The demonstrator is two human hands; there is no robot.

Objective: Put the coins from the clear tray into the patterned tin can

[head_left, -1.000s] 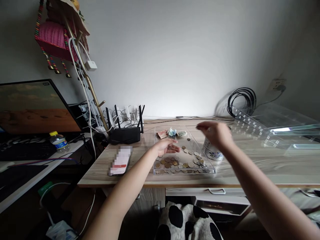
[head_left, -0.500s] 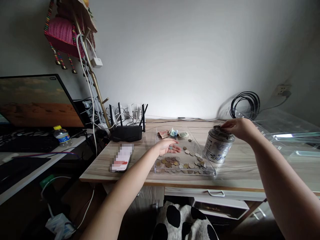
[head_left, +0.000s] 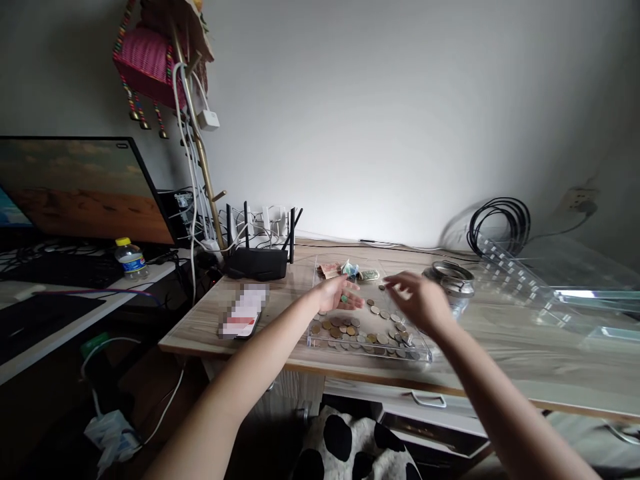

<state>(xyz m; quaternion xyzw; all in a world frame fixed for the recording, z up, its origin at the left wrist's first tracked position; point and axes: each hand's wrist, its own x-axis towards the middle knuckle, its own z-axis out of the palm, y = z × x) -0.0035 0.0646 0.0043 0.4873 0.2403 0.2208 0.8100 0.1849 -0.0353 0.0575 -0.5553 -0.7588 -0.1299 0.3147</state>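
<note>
My left hand (head_left: 340, 295) hovers palm up over the left part of a clear plastic tray (head_left: 370, 351), fingers stretched out. A small green spot shows at its fingers; I cannot tell what it is. Many coins (head_left: 381, 339) lie in the tray, mostly along the near side. Behind them are crumpled banknotes (head_left: 369, 275). My right hand (head_left: 420, 298) is over the tray's right side, blurred, so its grip does not show. It partly hides a metal can (head_left: 454, 275) with an open-looking round top, standing right of the tray.
A phone (head_left: 245, 312) lies on the desk at left, with a black router (head_left: 257, 264) behind it. At right are clear plastic panels (head_left: 590, 283) and a coiled black cable (head_left: 500, 227). A yellow-capped bottle (head_left: 132, 260) stands by the monitor (head_left: 85, 193).
My right hand has left the can's top and moved left over the tray. My left hand has stayed over the coins, palm up. The view has shifted slightly.
</note>
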